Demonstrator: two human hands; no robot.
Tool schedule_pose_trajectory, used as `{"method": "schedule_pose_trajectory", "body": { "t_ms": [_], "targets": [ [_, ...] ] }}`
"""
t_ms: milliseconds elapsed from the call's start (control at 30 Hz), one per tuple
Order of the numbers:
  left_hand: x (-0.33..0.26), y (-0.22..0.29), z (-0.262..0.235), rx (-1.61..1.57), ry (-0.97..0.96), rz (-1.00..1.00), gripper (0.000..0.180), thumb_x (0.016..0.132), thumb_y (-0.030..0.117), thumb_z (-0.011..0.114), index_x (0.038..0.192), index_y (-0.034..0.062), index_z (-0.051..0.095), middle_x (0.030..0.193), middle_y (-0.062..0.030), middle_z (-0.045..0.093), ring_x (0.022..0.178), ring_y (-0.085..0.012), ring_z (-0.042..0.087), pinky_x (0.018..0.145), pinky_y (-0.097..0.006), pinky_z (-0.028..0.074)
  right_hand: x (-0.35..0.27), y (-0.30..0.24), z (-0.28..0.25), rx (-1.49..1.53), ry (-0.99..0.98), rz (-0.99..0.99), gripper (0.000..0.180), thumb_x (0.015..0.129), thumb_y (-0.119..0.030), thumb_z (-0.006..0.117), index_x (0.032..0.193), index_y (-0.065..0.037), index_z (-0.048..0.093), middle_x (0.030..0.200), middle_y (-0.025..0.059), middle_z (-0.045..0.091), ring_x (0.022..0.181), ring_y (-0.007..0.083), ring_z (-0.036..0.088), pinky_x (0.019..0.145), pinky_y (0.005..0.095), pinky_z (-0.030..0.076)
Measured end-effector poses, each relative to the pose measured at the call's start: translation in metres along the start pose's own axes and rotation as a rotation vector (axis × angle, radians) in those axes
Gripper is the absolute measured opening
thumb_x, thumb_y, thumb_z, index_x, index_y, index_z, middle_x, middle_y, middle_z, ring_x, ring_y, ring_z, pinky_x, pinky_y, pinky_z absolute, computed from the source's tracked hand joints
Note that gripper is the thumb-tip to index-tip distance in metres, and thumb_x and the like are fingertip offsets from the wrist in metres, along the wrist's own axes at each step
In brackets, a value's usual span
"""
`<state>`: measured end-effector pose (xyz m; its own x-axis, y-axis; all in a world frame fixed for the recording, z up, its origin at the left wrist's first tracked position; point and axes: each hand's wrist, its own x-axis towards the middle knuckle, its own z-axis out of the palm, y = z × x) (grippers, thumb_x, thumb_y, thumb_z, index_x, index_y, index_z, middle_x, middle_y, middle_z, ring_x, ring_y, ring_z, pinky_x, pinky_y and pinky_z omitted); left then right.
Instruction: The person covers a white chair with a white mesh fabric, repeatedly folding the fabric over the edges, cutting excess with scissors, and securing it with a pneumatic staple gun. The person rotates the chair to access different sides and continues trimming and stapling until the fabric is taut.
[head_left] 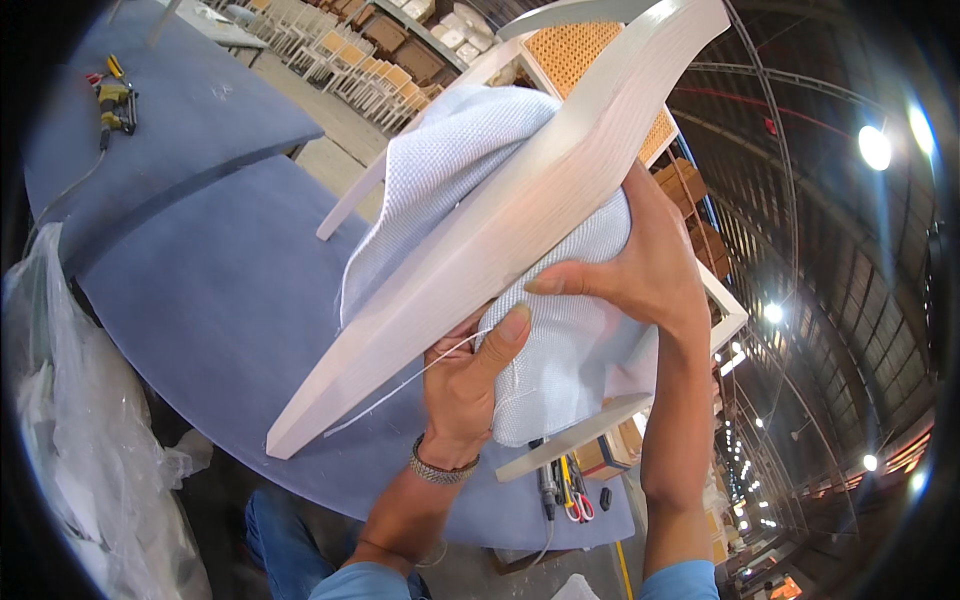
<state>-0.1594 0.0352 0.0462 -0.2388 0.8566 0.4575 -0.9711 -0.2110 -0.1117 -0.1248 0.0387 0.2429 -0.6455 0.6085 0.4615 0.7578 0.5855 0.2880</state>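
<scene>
A pale whitewashed wooden chair [500,235] is tipped on its side in front of me, its long leg slanting across the view. Light grey-blue woven fabric [440,150] drapes loosely beyond the leg, and more covers the padded seat [560,370] on the near side. My left hand [465,385] is closed at the seat's edge, thumb on the fabric and fingers partly hidden behind the leg. A loose white thread runs past it. My right hand [645,255] curls over the covered seat, thumb pressed on the fabric near the leg; its other fingers are mostly hidden.
The chair rests above a blue-grey covered table [210,300]. A yellow-black air stapler [115,105] with a hose lies at the far left. Red-handled scissors [580,508] and another air tool [547,490] lie near the front edge. Clear plastic sheeting [90,400] hangs at the left.
</scene>
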Motion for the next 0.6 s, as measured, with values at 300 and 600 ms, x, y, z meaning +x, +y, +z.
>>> {"method": "schedule_pose_trajectory", "body": {
  "t_ms": [300, 600],
  "targets": [
    [0.019, -0.014, -0.022, 0.263, 0.018, 0.183, 0.032, 0.092, 0.010, 0.070, 0.122, -0.0016, 0.062, 0.109, -0.0117, 0.068, 0.094, -0.0158, 0.064, 0.085, -0.028, 0.051, -0.004, 0.002, 0.003, -0.115, 0.064, -0.081, 0.112, 0.051, -0.058, 0.090, 0.138, 0.001, 0.050, 0.133, 0.0237, 0.058, 0.123, 0.0397, 0.056, 0.103, 0.0451, 0.045],
    [0.071, -0.024, -0.055, 0.430, -0.120, 0.218, 0.032, 0.091, 0.010, 0.071, 0.120, -0.0010, 0.062, 0.106, -0.0079, 0.068, 0.090, -0.0157, 0.064, 0.082, -0.031, 0.053, -0.006, 0.004, 0.003, -0.072, 0.089, -0.050, 0.119, 0.047, -0.056, 0.092, 0.140, 0.003, 0.048, 0.136, 0.0232, 0.056, 0.127, 0.0385, 0.054, 0.108, 0.0443, 0.040]
  ]
}}
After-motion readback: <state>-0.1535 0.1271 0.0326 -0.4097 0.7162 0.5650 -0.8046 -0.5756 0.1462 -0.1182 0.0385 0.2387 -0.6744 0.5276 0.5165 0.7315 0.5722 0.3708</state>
